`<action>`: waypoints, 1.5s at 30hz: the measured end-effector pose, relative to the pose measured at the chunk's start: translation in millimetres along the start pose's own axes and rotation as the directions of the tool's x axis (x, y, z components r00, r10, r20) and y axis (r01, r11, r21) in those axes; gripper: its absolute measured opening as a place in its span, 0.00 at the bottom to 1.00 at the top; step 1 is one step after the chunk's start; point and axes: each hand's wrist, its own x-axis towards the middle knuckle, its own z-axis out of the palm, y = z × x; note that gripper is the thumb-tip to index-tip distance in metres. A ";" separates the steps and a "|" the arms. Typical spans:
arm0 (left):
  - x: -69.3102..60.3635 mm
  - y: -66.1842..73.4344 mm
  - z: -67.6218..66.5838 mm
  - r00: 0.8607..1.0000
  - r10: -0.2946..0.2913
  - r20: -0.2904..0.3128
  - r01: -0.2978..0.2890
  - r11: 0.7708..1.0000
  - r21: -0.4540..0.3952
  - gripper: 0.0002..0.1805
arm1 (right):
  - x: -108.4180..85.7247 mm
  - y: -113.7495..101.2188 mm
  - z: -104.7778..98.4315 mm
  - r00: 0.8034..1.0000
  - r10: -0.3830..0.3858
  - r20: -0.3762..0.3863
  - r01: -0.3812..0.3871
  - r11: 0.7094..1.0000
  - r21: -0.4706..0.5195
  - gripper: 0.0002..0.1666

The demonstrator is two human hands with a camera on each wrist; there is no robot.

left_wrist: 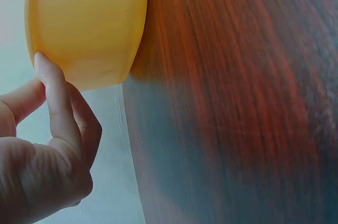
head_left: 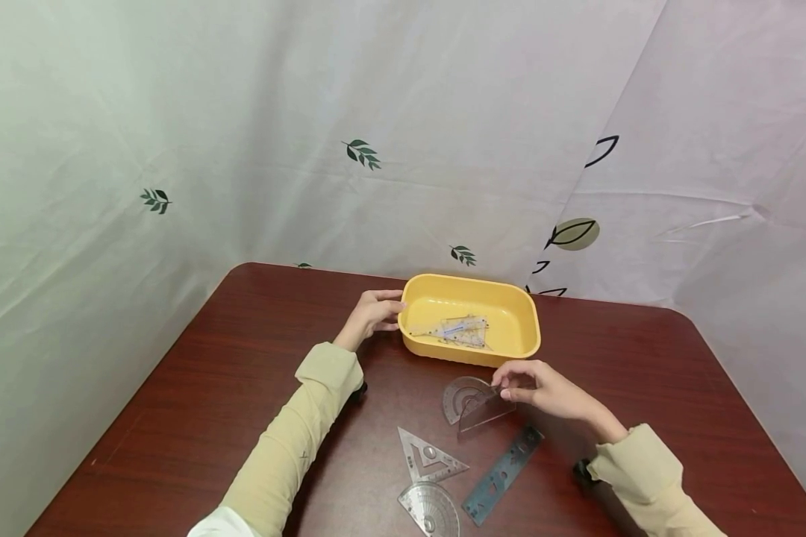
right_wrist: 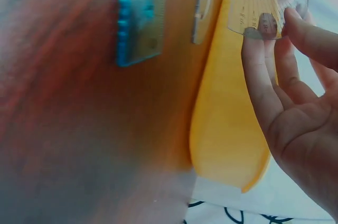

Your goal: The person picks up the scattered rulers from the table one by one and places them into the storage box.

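Note:
My left hand (head_left: pixel 375 313) pinches the left rim of a yellow plastic basket (head_left: pixel 520 298). In the left wrist view its fingertips meet the basket's outer end. Just in front of the basket, my right hand (head_left: pixel 540 388) pinches a clear protractor (head_left: pixel 486 410) by its edge, tilted above the table. Its printed markings show in the right wrist view. Another clear protractor (head_left: pixel 454 399) lies on the table, partly behind the held one. Inside the basket, several clear measuring tools (head_left: pixel 463 330) overlap; their exact shapes are hard to make out.
Nearer on the dark red table (head_left: pixel 208 388) lie a clear set square (head_left: pixel 413 455), a further protractor (head_left: pixel 430 511) touching or close to it, and a bluish translucent ruler (head_left: pixel 500 477). A pale curtain (head_left: pixel 309 112) with leaf prints hangs behind the table.

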 end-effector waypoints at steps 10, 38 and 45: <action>-1.8 1.0 0.3 1.000 0.001 -0.007 -0.001 1.000 0.002 0.25 | 10.5 -6.8 -9.5 0.995 0.028 -0.092 -0.029 1.000 -0.010 0.06; -1.4 1.3 1.3 1.000 -0.009 -0.005 0.009 1.000 -0.014 0.25 | 60.1 -9.9 -35.2 0.867 0.289 -0.407 -0.229 0.955 0.190 0.18; -4.8 5.6 0.5 1.000 -0.023 0.006 0.023 1.000 0.004 0.26 | 70.5 3.0 -32.7 0.851 0.314 -0.421 -0.307 0.948 0.088 0.17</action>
